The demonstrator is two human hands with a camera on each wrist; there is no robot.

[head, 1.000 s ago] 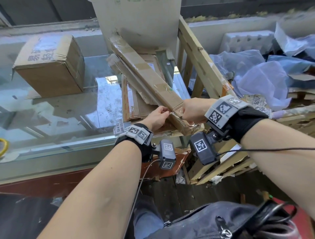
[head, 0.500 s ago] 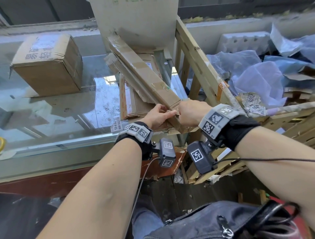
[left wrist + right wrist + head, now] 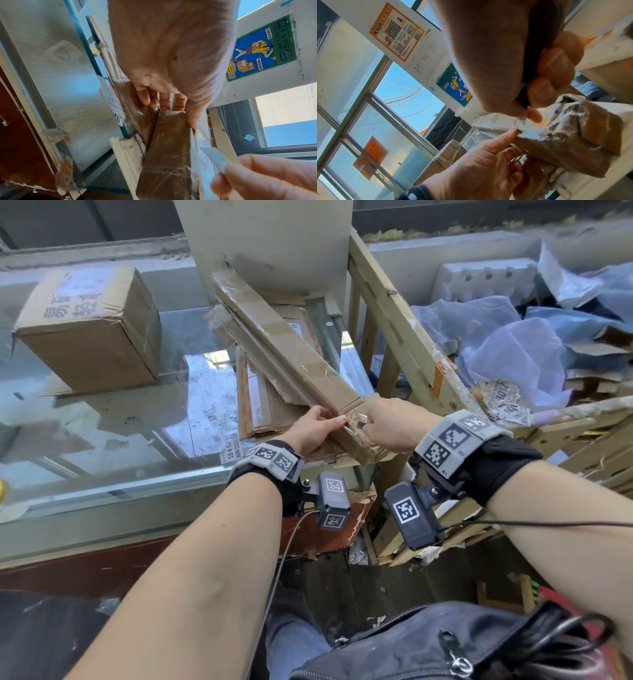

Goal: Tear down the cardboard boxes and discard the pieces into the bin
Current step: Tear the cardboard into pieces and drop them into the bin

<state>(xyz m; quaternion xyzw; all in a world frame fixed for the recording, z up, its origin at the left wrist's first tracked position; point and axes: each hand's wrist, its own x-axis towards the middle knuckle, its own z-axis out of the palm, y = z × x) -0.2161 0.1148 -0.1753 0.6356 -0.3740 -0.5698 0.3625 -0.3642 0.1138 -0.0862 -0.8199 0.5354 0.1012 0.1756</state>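
Note:
A long narrow cardboard box (image 3: 284,350), wrapped in clear tape, lies slanted over flattened cardboard on a glass counter. My left hand (image 3: 315,429) grips its near end, with the fingers curled under the box (image 3: 168,155) and the thumb on its edge. My right hand (image 3: 387,422) grips a utility knife by its dark handle (image 3: 537,54). The grey blade (image 3: 214,158) sticks out past the fingers right by the box's taped end (image 3: 573,142). Crumpled tape shows between the two hands. The bin cannot be made out.
A sealed cardboard box (image 3: 89,330) stands at the left on the glass counter (image 3: 120,446). Flattened cardboard (image 3: 267,412) lies under the long box. A leaning wooden frame (image 3: 394,313) borders a heap of blue plastic and cardboard scraps (image 3: 513,347) on the right. A black bag (image 3: 445,645) hangs below.
Both hands stay at the near end of the long box. They were pressed together half a second ago and now sit slightly apart, with crinkled tape showing between them.

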